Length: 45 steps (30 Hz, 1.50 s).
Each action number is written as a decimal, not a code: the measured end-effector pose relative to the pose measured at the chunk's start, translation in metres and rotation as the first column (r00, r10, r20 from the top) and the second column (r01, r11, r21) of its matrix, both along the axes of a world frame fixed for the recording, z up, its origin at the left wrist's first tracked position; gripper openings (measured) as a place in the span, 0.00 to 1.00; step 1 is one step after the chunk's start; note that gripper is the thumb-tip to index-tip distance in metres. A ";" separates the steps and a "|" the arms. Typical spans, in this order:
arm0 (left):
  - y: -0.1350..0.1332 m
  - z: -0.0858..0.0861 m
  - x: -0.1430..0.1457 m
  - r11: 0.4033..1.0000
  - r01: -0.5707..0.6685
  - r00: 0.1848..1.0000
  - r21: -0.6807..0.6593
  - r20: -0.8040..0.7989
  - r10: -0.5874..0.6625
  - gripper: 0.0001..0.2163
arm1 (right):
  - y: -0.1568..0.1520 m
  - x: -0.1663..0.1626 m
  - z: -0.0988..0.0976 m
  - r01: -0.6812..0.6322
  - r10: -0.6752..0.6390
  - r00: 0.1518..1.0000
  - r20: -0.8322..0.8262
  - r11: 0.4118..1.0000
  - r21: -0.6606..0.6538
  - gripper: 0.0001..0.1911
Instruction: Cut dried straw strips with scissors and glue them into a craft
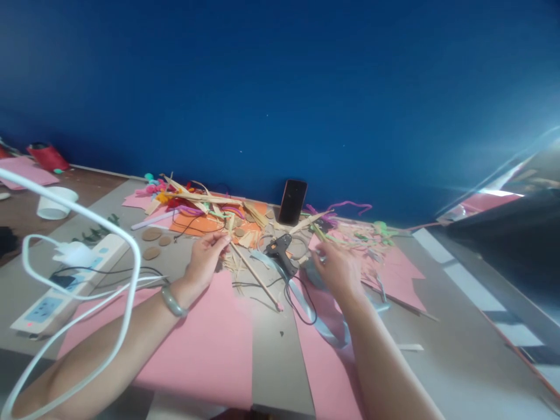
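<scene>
My left hand [205,256], with a pale bangle on its wrist, is closed in a pinch on a thin wooden stick [256,277] that slants down to the right over the table. My right hand [336,267] is curled with its fingers together on a roll of grey ribbon [326,321] whose tail runs toward me over pink paper [210,344]. A black glue gun [282,252] lies between the two hands. Dried straw strips [205,199] and coloured pipe cleaners are heaped just beyond.
A dark phone [293,202] leans against the blue wall. A white power strip [65,280] with plugged cables lies at the left, and a white cable [131,274] loops close to the camera. A white cup [55,203] and cardboard discs [151,234] sit at the left.
</scene>
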<state>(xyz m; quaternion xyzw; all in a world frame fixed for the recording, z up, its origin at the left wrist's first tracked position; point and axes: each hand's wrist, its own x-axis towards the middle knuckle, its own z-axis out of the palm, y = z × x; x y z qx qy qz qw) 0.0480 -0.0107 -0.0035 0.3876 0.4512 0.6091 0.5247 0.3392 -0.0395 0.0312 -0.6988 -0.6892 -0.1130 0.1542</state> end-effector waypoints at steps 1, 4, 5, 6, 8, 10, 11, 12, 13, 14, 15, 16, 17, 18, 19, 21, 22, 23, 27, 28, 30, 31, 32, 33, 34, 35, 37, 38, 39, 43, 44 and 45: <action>0.002 -0.001 0.000 1.000 -0.010 1.000 0.001 -0.003 0.010 0.11 | -0.002 -0.006 -0.003 -0.110 0.111 0.992 -0.052 0.994 0.020 0.11; 0.003 -0.005 0.000 1.000 -0.014 1.000 0.005 -0.011 0.014 0.11 | -0.006 -0.021 -0.007 -0.310 0.314 0.943 -0.109 0.949 0.054 0.10; 0.003 -0.006 0.000 1.000 -0.012 1.000 0.010 -0.014 0.012 0.11 | -0.006 -0.023 -0.007 -0.322 0.329 0.938 -0.104 0.943 0.078 0.09; 0.003 -0.007 0.000 1.000 -0.012 1.000 0.017 -0.016 0.012 0.11 | -0.007 -0.024 -0.008 -0.318 0.329 0.939 -0.097 0.941 0.113 0.09; 0.003 -0.008 0.000 1.000 -0.009 1.000 0.029 -0.021 0.010 0.10 | -0.006 -0.023 -0.009 -0.286 0.309 0.946 -0.095 0.937 0.199 0.09; 0.002 -0.009 0.001 0.999 0.002 1.000 0.032 -0.025 -0.001 0.10 | -0.003 -0.019 -0.009 -0.251 0.287 0.952 -0.106 0.931 0.265 0.10; 0.002 -0.010 0.001 0.999 0.011 1.000 0.031 -0.025 -0.011 0.10 | -0.002 -0.017 -0.009 -0.234 0.273 0.956 -0.108 0.931 0.282 0.10; 0.001 -0.010 0.001 0.999 0.021 1.000 0.030 -0.023 -0.021 0.10 | -0.001 -0.014 -0.009 -0.210 0.250 0.962 -0.108 0.935 0.286 0.10; 0.001 -0.011 0.001 0.999 0.030 0.999 0.028 -0.022 -0.030 0.10 | 0.000 -0.010 -0.008 -0.178 0.215 0.971 -0.107 0.943 0.280 0.10; 0.001 -0.011 0.002 0.999 0.036 0.999 0.028 -0.021 -0.036 0.10 | 0.002 -0.006 -0.006 -0.135 0.168 0.980 -0.107 0.955 0.265 0.10; 0.001 -0.011 0.002 0.999 0.041 0.999 0.029 -0.021 -0.040 0.10 | 0.003 -0.001 -0.004 -0.080 0.108 0.988 -0.109 0.968 0.237 0.10; 0.001 -0.012 0.002 0.999 0.042 0.999 0.033 -0.021 -0.042 0.10 | 0.003 0.004 -0.001 -0.013 0.037 0.992 -0.117 0.979 0.201 0.10; 0.001 -0.012 0.002 0.998 0.045 0.999 0.036 -0.025 -0.044 0.10 | 0.004 0.009 0.002 0.055 -0.036 0.992 -0.124 0.987 0.153 0.10; 0.000 -0.012 0.002 0.998 0.047 0.998 0.038 -0.030 -0.046 0.10 | 0.004 0.014 0.006 0.120 -0.107 0.986 -0.125 0.988 0.099 0.10; 0.000 -0.012 0.003 0.998 0.053 0.998 0.038 -0.037 -0.052 0.10 | 0.004 0.018 0.011 0.179 -0.173 0.978 -0.116 0.983 0.047 0.11; -0.003 -0.011 0.004 0.997 0.075 0.996 0.031 -0.050 -0.073 0.10 | 0.003 0.024 0.019 0.272 -0.275 0.958 -0.074 0.961 -0.055 0.12; -0.004 -0.010 0.004 0.996 0.087 0.995 0.025 -0.055 -0.086 0.10 | 0.002 0.026 0.023 0.304 -0.310 0.950 -0.045 0.947 -0.100 0.12; -0.006 -0.009 0.005 0.995 0.100 0.994 0.018 -0.057 -0.098 0.11 | 0.001 0.027 0.027 0.329 -0.335 0.942 -0.015 0.934 -0.142 0.12; -0.013 -0.002 0.008 0.986 0.168 0.986 -0.020 -0.020 -0.168 0.13 | -0.005 0.032 0.036 0.385 -0.385 0.922 0.048 0.895 -0.224 0.13; -0.014 -0.001 0.008 0.983 0.182 0.983 -0.030 -0.001 -0.183 0.14 | -0.006 0.034 0.037 0.396 -0.395 0.917 0.052 0.888 -0.235 0.13; -0.016 0.002 0.009 0.977 0.206 0.978 -0.048 0.031 -0.204 0.15 | -0.007 0.038 0.037 0.398 -0.397 0.916 0.060 0.877 -0.269 0.13; -0.017 0.002 0.009 0.975 0.213 0.977 -0.055 0.040 -0.211 0.15 | -0.007 0.039 0.037 0.394 -0.391 0.918 0.068 0.872 -0.291 0.14; -0.017 0.003 0.009 0.973 0.221 0.975 -0.061 0.042 -0.219 0.14 | -0.007 0.039 0.036 0.384 -0.380 0.922 0.074 0.870 -0.308 0.15; -0.017 0.003 0.009 0.972 0.229 0.973 -0.062 0.041 -0.227 0.14 | -0.007 0.038 0.036 0.368 -0.367 0.928 0.065 0.873 -0.320 0.14; -0.017 0.002 0.009 0.970 0.236 0.972 -0.060 0.039 -0.234 0.14 | -0.007 0.035 0.035 0.345 -0.353 0.935 0.034 0.882 -0.320 0.14; -0.017 0.002 0.009 0.969 0.239 0.971 -0.055 0.037 -0.238 0.13 | -0.007 0.031 0.033 0.308 -0.331 0.944 -0.022 0.900 -0.309 0.13; -0.017 0.000 0.008 0.970 0.238 0.971 -0.041 0.035 -0.236 0.13 | -0.007 0.017 0.028 0.175 -0.227 0.955 -0.193 0.951 -0.255 0.12; -0.017 -0.001 0.008 0.972 0.234 0.972 -0.034 0.036 -0.233 0.12 | -0.008 0.007 0.024 0.081 -0.140 0.950 -0.278 0.974 -0.212 0.12; -0.016 -0.002 0.008 0.972 0.232 0.972 -0.029 0.037 -0.231 0.12 | -0.008 -0.004 0.019 -0.006 -0.051 0.940 -0.338 0.986 -0.166 0.13; -0.016 -0.004 0.010 0.966 0.257 0.966 -0.035 0.053 -0.255 0.12 | -0.010 -0.045 -0.005 -0.188 0.165 0.975 -0.151 0.970 -0.156 0.14; -0.016 -0.004 0.010 0.963 0.266 0.963 -0.043 0.063 -0.263 0.12 | -0.010 -0.053 -0.010 -0.182 0.171 0.982 -0.077 0.967 -0.178 0.14; -0.016 -0.004 0.011 0.960 0.274 0.960 -0.052 0.073 -0.270 0.12 | -0.010 -0.058 -0.015 -0.170 0.169 0.985 -0.023 0.964 -0.204 0.15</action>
